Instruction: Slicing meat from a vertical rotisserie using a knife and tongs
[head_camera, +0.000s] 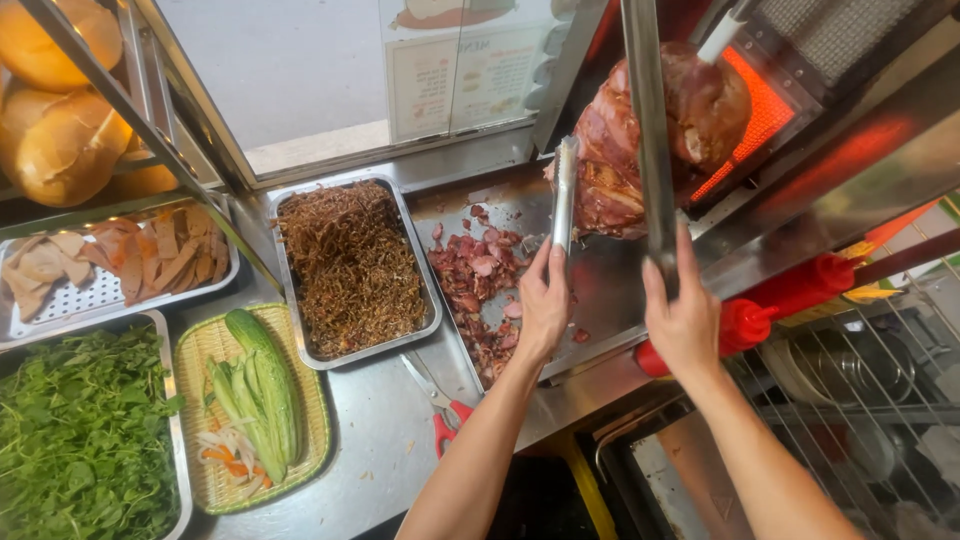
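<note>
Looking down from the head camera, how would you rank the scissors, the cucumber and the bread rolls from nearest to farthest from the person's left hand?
From the left hand, which holds tongs:
1. Scissors: just below and left of it, on the steel counter.
2. Cucumber: farther left, in the woven basket.
3. Bread rolls: farthest, on the upper left shelf.

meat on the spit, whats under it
Under the meat on the spit lies a steel catch tray with a pile of shaved meat pieces. The left hand with tongs covers part of the tray.
</note>
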